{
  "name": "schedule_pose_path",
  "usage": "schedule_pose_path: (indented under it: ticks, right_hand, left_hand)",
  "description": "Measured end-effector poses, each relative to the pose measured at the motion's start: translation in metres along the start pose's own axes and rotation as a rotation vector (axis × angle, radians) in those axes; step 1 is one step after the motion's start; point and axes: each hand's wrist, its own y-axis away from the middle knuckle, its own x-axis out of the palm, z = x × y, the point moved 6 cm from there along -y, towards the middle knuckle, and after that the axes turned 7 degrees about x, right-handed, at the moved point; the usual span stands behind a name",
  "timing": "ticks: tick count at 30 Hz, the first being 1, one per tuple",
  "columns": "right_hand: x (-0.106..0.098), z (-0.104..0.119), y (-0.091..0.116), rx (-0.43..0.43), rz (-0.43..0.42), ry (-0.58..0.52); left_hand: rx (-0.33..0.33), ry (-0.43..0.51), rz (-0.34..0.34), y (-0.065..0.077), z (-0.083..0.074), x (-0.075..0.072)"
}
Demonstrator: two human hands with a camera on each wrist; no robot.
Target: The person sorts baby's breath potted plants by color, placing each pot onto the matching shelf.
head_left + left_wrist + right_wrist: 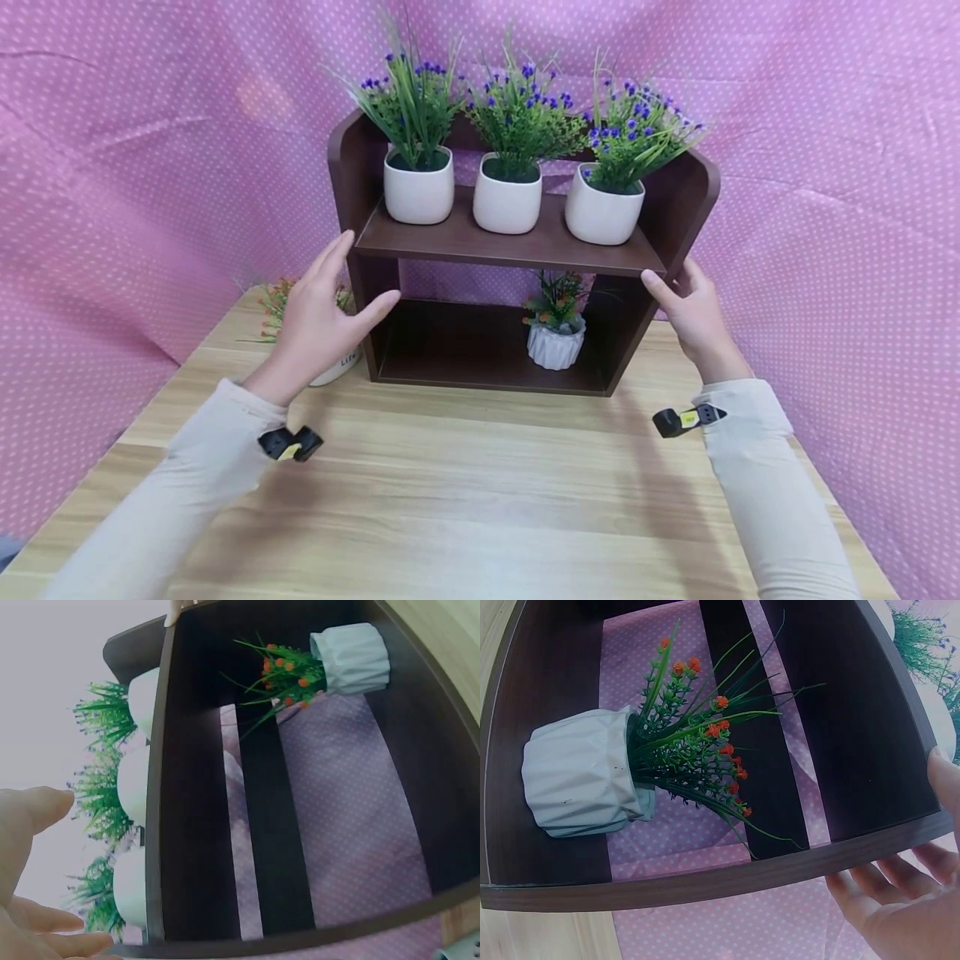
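Observation:
A dark brown two-tier shelf (487,383) stands on the table. Along its upper board are three white pots (507,196) of purple-flowered artificial plants. A ribbed white pot (556,343) with an orange-flowered plant (697,742) sits at the right of the lower tier. My right hand (697,312) grips the shelf's right side, thumb at the front edge of the upper board and fingers on the outer face. Beside the left side is my left hand (318,312), fingers extended and thumb spread; in the left wrist view its fingers (45,919) hold nothing.
Behind my left hand, another white pot (337,371) with lettering and an orange-flowered plant (276,304) stands left of the shelf, partly hidden. Pink dotted cloth (847,208) hangs around the back and sides. The wood-grain table (480,483) extends in front.

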Motion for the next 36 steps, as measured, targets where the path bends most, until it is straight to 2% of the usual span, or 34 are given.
schedule_pose_path:
  ticks: [7, 13, 19, 30, 36]
  right_hand:
    - [0.000, -0.002, -0.001, -0.015, 0.006, -0.023]
    - [0.000, 0.000, 0.000, -0.002, 0.001, -0.005]
    - [0.000, 0.000, -0.001, 0.021, -0.004, 0.027]
    - [-0.001, -0.003, 0.000, 0.038, -0.001, 0.033]
    - [-0.001, -0.005, -0.002, 0.029, -0.002, 0.033]
  left_hand:
    - [-0.105, 0.034, 0.003, 0.026, 0.034, -0.019]
    - [-0.156, 0.030, -0.010, 0.045, 0.067, -0.033]
    - [-0.262, 0.008, 0.034, 0.066, 0.097, -0.039]
    - [-0.338, -0.055, 0.047, 0.098, 0.132, -0.046]
    - [-0.384, -0.081, 0.042, 0.110, 0.150, -0.054]
